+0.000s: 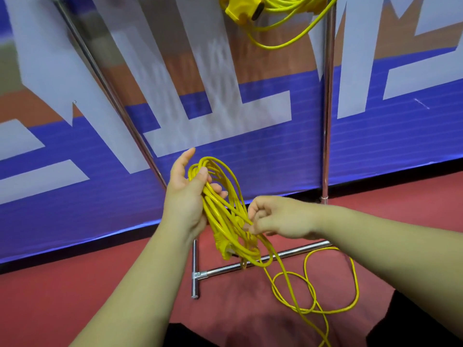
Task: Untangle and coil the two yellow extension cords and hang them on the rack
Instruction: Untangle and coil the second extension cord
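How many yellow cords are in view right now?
2: the hung cord high on the rack; the held cord in the left hand, tail trailing on the floor.

Yellow cords (226,216), red floor (75,284), blue-and-white banner (275,151).

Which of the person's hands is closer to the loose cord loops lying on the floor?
Right. The right hand pinches a strand above the floor loops; the left hand grips the coil farther up and to the left.
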`<state>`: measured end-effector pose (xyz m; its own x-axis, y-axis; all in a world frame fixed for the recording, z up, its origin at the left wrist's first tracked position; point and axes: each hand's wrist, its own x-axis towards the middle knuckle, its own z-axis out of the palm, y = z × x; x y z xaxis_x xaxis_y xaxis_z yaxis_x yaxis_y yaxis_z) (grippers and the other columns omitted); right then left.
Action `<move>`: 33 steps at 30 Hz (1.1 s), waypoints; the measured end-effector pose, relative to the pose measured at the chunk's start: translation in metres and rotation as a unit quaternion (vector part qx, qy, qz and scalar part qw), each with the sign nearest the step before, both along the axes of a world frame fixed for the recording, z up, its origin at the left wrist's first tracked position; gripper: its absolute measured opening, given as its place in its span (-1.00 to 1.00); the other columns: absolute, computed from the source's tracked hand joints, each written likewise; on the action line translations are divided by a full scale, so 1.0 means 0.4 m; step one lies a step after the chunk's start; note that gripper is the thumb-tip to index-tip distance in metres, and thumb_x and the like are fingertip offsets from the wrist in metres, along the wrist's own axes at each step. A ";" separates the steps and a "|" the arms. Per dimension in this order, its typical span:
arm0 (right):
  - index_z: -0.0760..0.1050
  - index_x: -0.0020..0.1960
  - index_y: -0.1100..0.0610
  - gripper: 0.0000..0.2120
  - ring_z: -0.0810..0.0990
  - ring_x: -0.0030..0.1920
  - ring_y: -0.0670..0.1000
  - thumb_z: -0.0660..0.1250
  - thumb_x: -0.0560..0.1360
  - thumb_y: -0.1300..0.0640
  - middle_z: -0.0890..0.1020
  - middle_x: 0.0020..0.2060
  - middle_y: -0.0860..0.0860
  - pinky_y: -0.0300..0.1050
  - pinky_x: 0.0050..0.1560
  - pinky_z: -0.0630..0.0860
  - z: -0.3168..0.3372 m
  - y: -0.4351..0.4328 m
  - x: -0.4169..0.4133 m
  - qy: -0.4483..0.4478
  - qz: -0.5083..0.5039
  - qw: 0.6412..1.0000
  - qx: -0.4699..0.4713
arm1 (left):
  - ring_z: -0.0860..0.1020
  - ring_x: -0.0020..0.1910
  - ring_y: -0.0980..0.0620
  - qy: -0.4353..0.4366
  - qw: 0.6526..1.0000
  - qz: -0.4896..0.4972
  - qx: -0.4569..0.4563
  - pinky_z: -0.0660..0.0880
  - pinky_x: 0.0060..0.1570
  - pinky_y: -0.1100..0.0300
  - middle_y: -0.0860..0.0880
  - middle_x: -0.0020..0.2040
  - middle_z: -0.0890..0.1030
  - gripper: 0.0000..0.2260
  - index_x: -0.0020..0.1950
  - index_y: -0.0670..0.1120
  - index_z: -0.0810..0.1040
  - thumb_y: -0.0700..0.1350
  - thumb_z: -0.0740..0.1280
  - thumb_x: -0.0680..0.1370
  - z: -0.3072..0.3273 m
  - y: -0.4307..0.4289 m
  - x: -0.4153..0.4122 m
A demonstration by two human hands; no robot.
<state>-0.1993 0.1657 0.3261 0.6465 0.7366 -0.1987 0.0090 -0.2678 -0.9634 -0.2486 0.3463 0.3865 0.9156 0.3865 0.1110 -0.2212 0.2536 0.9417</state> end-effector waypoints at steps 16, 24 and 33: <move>0.57 -0.11 0.21 -0.89 0.61 -0.29 -0.01 0.49 0.45 0.33 0.71 -0.23 0.20 -0.25 -0.30 0.48 0.088 -0.024 -0.002 -0.039 -0.134 0.987 0.081 | 0.47 -0.48 0.07 0.123 0.909 -0.117 0.380 0.46 -0.36 0.21 0.05 -0.44 0.58 -0.87 0.00 -0.01 0.74 -0.11 0.54 0.46 -0.021 0.043 -0.049; 0.55 -0.16 0.18 -0.87 0.53 -0.44 -0.08 0.51 0.45 0.29 0.64 -0.42 0.03 -0.21 -0.36 0.43 0.125 -0.039 -0.010 -0.088 -0.130 0.983 0.096 | 0.37 -0.47 0.10 0.118 0.871 -0.188 0.439 0.36 -0.40 0.26 0.09 -0.46 0.44 -0.94 -0.12 -0.05 0.72 -0.08 0.50 0.52 -0.040 0.004 -0.045; 0.48 -0.04 0.22 -0.93 0.44 -0.40 -0.01 0.27 0.62 0.27 0.59 -0.33 0.11 -0.19 -0.37 0.40 0.077 -0.126 0.036 -0.008 -0.119 0.990 0.073 | 0.35 -0.53 0.07 0.127 0.973 0.119 0.152 0.36 -0.56 0.27 -0.03 -0.43 0.42 -0.80 0.14 -0.21 0.64 -0.14 0.43 0.58 -0.026 0.176 0.026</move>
